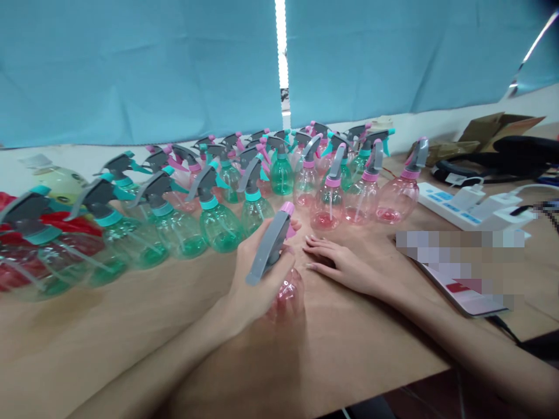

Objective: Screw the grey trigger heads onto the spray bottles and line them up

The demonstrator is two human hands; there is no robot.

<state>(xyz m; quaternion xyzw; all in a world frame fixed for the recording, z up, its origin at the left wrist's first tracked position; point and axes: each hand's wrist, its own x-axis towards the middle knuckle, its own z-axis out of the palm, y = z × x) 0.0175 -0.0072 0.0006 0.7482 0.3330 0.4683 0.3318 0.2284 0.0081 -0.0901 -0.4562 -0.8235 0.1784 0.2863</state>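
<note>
My left hand point(244, 279) is wrapped round the neck of a pink spray bottle point(292, 294) with a grey trigger head and pink nozzle. The bottle is upright at the middle of the brown table point(358, 355); whether its base touches the surface I cannot tell. My fingers partly hide its neck and trigger. Just to the right, my right hand point(338, 265) rests low over the table with fingers stretched out, holding nothing. Beyond it stands a pink spray bottle point(327, 206) with several others like it. Green spray bottles point(220, 224) with teal collars form a row to the left.
More spray bottles crowd the back by the blue curtain point(152, 70). A red cloth or bag point(72, 224) lies among the left bottles. At right are a white power strip point(452, 206) with plugs, a blurred-out phone-like device point(476, 297), black headphones point(463, 169) and a cardboard box point(489, 131).
</note>
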